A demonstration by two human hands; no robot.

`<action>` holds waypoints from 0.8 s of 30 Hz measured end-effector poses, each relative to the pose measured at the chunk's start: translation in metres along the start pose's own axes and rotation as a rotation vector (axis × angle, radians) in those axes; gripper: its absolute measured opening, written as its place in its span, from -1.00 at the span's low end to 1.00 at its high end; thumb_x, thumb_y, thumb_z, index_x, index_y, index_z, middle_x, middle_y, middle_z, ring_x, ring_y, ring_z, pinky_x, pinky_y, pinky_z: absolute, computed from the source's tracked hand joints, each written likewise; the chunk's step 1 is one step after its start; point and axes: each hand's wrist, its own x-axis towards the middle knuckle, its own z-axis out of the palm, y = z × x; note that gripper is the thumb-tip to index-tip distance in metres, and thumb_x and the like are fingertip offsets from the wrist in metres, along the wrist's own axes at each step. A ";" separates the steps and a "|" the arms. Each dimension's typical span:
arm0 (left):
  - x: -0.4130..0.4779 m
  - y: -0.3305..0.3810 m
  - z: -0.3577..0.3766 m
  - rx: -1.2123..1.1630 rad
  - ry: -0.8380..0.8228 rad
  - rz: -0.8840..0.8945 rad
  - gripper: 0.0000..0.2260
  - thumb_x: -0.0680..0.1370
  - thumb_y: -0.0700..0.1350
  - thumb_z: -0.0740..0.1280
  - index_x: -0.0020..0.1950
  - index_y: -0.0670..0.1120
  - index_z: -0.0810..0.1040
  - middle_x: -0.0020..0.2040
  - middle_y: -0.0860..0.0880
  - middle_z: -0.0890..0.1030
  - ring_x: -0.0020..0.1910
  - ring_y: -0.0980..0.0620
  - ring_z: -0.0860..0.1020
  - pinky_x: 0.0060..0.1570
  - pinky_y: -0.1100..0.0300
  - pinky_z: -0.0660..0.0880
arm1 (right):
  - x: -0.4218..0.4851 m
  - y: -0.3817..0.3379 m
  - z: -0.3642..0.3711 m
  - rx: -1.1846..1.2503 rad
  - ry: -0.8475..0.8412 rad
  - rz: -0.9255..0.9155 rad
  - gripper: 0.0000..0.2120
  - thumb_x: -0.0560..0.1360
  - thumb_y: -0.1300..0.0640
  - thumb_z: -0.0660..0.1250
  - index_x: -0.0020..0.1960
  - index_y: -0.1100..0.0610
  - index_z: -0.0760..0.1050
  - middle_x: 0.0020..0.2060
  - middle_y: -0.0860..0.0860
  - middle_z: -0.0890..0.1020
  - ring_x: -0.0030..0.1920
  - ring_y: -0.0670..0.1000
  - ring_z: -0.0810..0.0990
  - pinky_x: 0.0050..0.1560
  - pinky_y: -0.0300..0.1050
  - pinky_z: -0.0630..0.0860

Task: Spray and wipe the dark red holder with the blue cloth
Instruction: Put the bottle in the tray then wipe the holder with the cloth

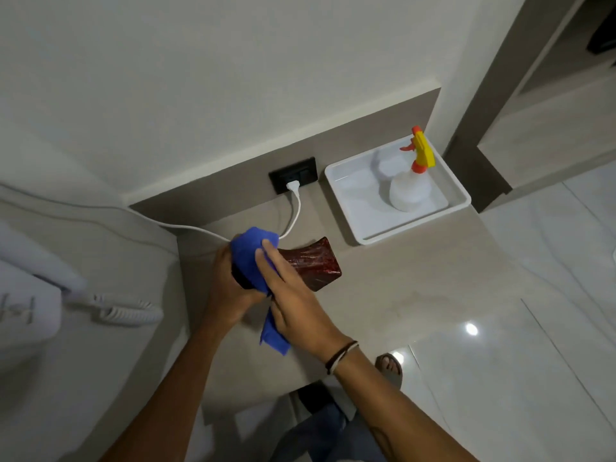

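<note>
Gripping dark red holder point(311, 266) at its near end with left hand point(230, 288), right hand point(293, 295) pressing blue cloth point(256, 251) on it above counter point(400, 295); looks glossy, rigid, probably slippery, best held by narrow end; spray bottle point(411, 181) in tray point(346, 208) nearby.

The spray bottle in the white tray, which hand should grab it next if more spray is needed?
Probably the right hand. The spray bottle stands in the white tray on that side, and the left hand is holding the dark red holder. The right hand only presses the blue cloth.
</note>
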 end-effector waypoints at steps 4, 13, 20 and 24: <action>-0.007 -0.008 -0.002 0.051 0.052 -0.049 -0.21 0.15 -0.14 0.57 0.41 -0.02 0.54 0.23 0.20 0.60 0.19 0.23 0.56 0.22 0.33 0.49 | -0.004 0.047 -0.007 -0.213 -0.061 0.118 -0.11 0.46 0.58 0.21 0.72 0.24 0.01 0.73 0.19 -0.01 0.74 0.20 0.01 0.70 0.15 0.14; -0.004 0.005 -0.002 0.112 -0.004 -0.022 -0.33 0.19 0.02 0.55 0.25 0.37 0.47 0.17 0.56 0.51 0.15 0.52 0.50 0.12 0.61 0.36 | -0.006 0.010 0.010 -0.051 -0.050 0.108 -0.02 0.45 0.55 0.21 0.74 0.14 -0.14 0.75 0.10 -0.10 0.75 0.13 -0.08 0.73 0.07 0.04; -0.010 -0.010 0.000 0.162 0.029 -0.101 -0.08 0.16 -0.13 0.59 0.53 -0.12 0.45 0.33 0.06 0.46 0.24 0.27 0.42 0.17 0.64 0.30 | -0.009 0.072 -0.040 -0.349 -0.153 0.293 -0.18 0.59 0.51 0.14 0.73 0.21 -0.14 0.72 0.17 -0.20 0.74 0.23 -0.15 0.70 0.10 0.09; -0.007 0.001 0.003 0.152 0.003 -0.089 -0.18 0.17 -0.02 0.57 0.40 0.32 0.43 0.22 0.44 0.47 0.13 0.42 0.48 0.12 0.63 0.33 | 0.002 0.027 -0.014 -0.062 -0.130 0.164 -0.10 0.49 0.55 0.19 0.73 0.22 -0.09 0.74 0.17 -0.10 0.75 0.19 -0.09 0.74 0.16 0.02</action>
